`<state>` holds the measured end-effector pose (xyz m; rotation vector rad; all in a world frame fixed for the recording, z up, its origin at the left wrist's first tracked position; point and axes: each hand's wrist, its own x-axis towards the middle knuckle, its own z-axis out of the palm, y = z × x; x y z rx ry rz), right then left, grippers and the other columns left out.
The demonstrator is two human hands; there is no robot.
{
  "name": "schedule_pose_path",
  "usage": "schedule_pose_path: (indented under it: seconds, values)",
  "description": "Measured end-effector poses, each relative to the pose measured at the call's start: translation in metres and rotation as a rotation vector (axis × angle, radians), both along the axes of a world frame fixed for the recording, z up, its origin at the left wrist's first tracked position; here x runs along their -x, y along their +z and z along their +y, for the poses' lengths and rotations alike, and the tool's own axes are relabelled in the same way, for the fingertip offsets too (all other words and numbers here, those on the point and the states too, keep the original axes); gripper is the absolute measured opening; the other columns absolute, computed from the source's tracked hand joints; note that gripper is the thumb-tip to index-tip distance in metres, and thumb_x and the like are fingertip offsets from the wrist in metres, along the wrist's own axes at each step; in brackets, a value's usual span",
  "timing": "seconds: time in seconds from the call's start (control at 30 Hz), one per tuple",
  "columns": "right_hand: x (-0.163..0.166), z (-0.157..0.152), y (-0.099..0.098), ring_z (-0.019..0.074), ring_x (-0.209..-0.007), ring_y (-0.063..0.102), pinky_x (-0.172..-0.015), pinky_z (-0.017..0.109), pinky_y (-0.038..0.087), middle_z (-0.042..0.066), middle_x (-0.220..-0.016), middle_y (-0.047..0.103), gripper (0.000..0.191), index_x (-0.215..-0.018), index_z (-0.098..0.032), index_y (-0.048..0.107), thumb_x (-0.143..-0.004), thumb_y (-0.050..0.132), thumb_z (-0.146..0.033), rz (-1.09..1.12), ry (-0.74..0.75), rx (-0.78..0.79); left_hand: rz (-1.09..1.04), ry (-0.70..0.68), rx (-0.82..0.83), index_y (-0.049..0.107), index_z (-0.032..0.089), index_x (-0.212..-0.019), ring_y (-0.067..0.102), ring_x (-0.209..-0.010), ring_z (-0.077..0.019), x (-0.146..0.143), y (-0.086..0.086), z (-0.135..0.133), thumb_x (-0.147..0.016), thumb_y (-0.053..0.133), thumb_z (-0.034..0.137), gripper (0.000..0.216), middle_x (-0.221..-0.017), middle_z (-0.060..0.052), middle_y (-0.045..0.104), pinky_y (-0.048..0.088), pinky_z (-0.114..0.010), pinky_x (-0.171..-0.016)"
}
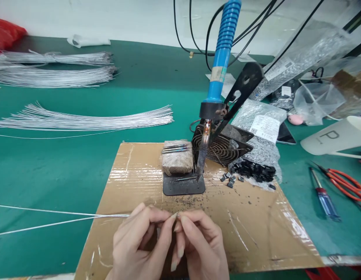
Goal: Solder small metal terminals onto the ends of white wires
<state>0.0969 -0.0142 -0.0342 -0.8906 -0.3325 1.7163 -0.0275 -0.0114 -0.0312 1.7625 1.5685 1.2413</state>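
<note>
Tight pinch grip: left hand point(139, 243) & right hand point(202, 241) hold the tip of 2 thin silver wires point(110, 216) over the brown cardboard sheet point(256, 233); the rest trails left on the green desk point(52, 167). Looks light, bendy, slippery, so hold near the tip.

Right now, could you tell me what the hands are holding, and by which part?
The left hand and right hand together pinch the thin silvery wires at one end; the rest trails away leftward.
</note>
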Motion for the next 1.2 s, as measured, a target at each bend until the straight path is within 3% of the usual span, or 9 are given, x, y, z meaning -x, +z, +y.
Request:
schedule_pose_path:
  seconds: [0.3, 0.4, 0.53, 0.67, 0.77, 0.87, 1.0, 1.2]
  values:
    - [0.003, 0.000, -0.005, 0.0107, -0.037, 0.060, -0.046, 0.023, 0.057, -0.004, -0.051, 0.067, 0.021, -0.081, -0.020, 0.080, -0.089, 0.084, -0.038, 0.052, 0.010, 0.000, -0.061, 0.013, 0.027, 0.067, 0.028, -0.089, 0.061, -0.057, -0.0115, -0.001, -0.001, 0.000, -0.095, 0.066, 0.015, 0.014, -0.068, 0.006, 0.068, 0.049, -0.027, -0.058]
    - [-0.007, 0.001, -0.002, 0.0110, -0.042, 0.065, -0.043, 0.021, 0.057, 0.000, -0.064, 0.072, 0.025, -0.093, -0.018, 0.083, -0.089, 0.083, -0.042, 0.027, 0.053, 0.004, -0.102, 0.027, 0.075, 0.068, 0.026, -0.088, 0.063, -0.058, -0.0121, 0.000, -0.004, -0.002, -0.095, 0.067, 0.017, 0.012, -0.071, 0.004, 0.068, 0.050, -0.025, -0.055]
    - [-0.026, 0.004, 0.004, 0.0137, -0.053, 0.069, -0.048, 0.025, 0.062, 0.004, -0.085, 0.076, 0.028, -0.105, -0.020, 0.083, -0.092, 0.078, -0.045, -0.114, -0.086, -0.057, -0.091, 0.066, 0.109, 0.068, 0.024, -0.087, 0.058, -0.056, -0.0107, 0.001, -0.007, -0.003, -0.094, 0.068, 0.020, 0.009, -0.074, 0.002, 0.066, 0.044, -0.023, -0.050]
    - [-0.047, 0.007, 0.004, 0.0146, -0.055, 0.070, -0.054, 0.025, 0.060, 0.004, -0.082, 0.075, 0.026, -0.096, -0.020, 0.082, -0.097, 0.072, -0.044, -0.311, -0.166, -0.128, -0.057, 0.046, 0.129, 0.067, 0.023, -0.085, 0.056, -0.057, -0.0116, 0.002, -0.007, -0.001, -0.097, 0.067, 0.023, 0.011, -0.073, 0.001, 0.065, 0.042, -0.025, -0.053]
    - [-0.066, 0.009, -0.004, 0.0137, -0.057, 0.069, -0.056, 0.023, 0.059, 0.004, -0.077, 0.073, 0.026, -0.090, -0.019, 0.081, -0.099, 0.071, -0.042, -0.452, -0.198, -0.169, 0.005, -0.054, 0.093, 0.067, 0.024, -0.092, 0.058, -0.061, -0.0137, 0.008, 0.000, 0.004, -0.098, 0.065, 0.019, 0.008, -0.075, 0.002, 0.067, 0.042, -0.027, -0.056]
    - [-0.084, 0.008, -0.014, 0.0146, -0.060, 0.069, -0.057, 0.023, 0.060, 0.004, -0.076, 0.072, 0.022, -0.089, -0.020, 0.081, -0.099, 0.071, -0.036, -0.494, -0.219, -0.212, 0.161, -0.177, -0.033, 0.066, 0.024, -0.098, 0.058, -0.065, -0.0138, 0.022, 0.015, 0.016, -0.096, 0.063, 0.010, 0.014, -0.077, 0.003, 0.068, 0.041, -0.028, -0.062]
    - [-0.096, 0.007, -0.024, 0.0165, -0.060, 0.068, -0.052, 0.026, 0.061, 0.007, -0.079, 0.073, 0.016, -0.088, -0.020, 0.082, -0.096, 0.075, -0.032, -0.442, -0.238, -0.259, 0.400, -0.158, -0.098, 0.068, 0.023, -0.092, 0.051, -0.061, -0.0133, 0.053, 0.030, 0.046, -0.096, 0.063, 0.014, 0.011, -0.075, 0.003, 0.069, 0.036, -0.029, -0.061]
    - [-0.096, 0.007, -0.028, 0.0166, -0.056, 0.067, -0.050, 0.024, 0.058, 0.008, -0.072, 0.073, 0.018, -0.086, -0.018, 0.084, -0.090, 0.082, -0.035, -0.493, -0.248, -0.287, 0.446, -0.109, 0.069, 0.070, 0.021, -0.086, 0.061, -0.063, -0.0145, 0.081, 0.015, 0.094, -0.102, 0.056, 0.030, 0.023, -0.076, 0.001, 0.072, 0.043, -0.025, -0.055]
